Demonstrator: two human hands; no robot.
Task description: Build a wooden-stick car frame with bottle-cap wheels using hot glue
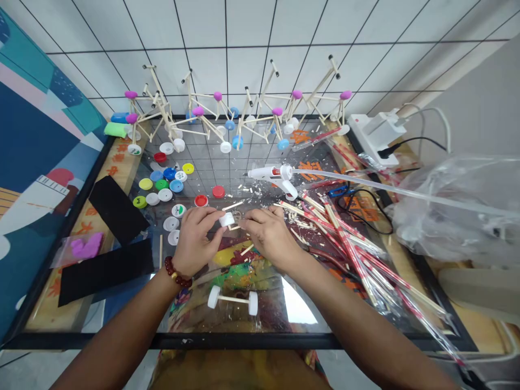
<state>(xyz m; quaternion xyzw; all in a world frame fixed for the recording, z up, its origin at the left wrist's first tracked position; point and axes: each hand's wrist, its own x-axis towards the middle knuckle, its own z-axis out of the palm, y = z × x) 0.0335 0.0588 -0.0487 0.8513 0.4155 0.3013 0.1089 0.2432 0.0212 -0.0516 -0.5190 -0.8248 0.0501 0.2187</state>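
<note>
Near the middle of the glass-topped table, my left hand (198, 238) pinches a white bottle cap (226, 219) between thumb and fingers. Close against the cap's right side is my right hand (268, 232), its fingers pressed together. Whatever they hold, if anything, is too small or hidden. Short stick pieces (246, 249) lie around both hands. Toward me rests a thin stick with a white cap on each end, like an axle with wheels (235, 300). A white glue gun (272, 174) lies beyond my right hand, a long clear glue stick (365, 188) running from its back.
Loose coloured bottle caps (169, 173) spread at the left, beside black sheets (106, 271) and bagged purple clay (86, 245). Several stick-built tricycle shapes (203, 122) stand along the back. Bundled wooden sticks (345, 244), a cable (357, 200) and a power strip (376, 138) occupy the right.
</note>
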